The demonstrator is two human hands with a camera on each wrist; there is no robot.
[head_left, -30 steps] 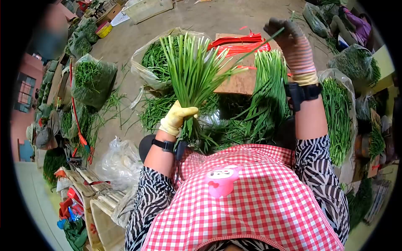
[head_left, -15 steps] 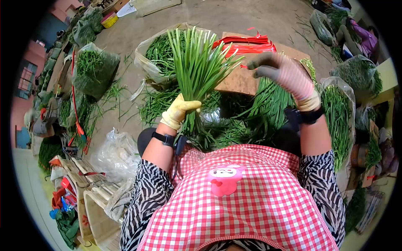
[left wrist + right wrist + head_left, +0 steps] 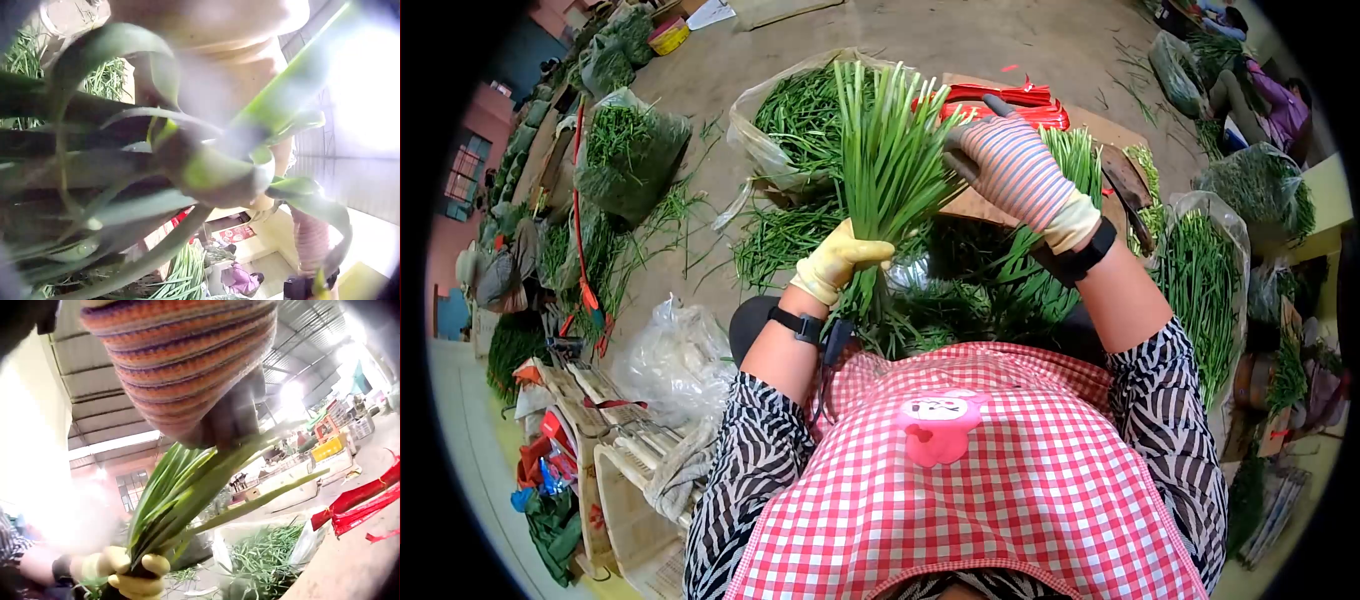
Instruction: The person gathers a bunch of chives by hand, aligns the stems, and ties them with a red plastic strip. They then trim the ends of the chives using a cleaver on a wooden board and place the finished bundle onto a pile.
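On my head view, a plastic bag [image 3: 748,130] of greens [image 3: 802,112] sits at eleven o'clock. The left hand [image 3: 836,262] grips a bunch of green stems [image 3: 885,160] at twelve; at one o'clock, the right hand [image 3: 1012,172] meets the bunch's edge, pinching or not I cannot tell, near red strips [image 3: 1032,97].

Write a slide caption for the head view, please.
Left hand gripping a bunch of green stalks, striped-gloved right hand at its edge.

Grey-brn flr [image 3: 960,40], pink wall [image 3: 495,112] w/ window [image 3: 468,172], beamed clg [image 3: 94,362].
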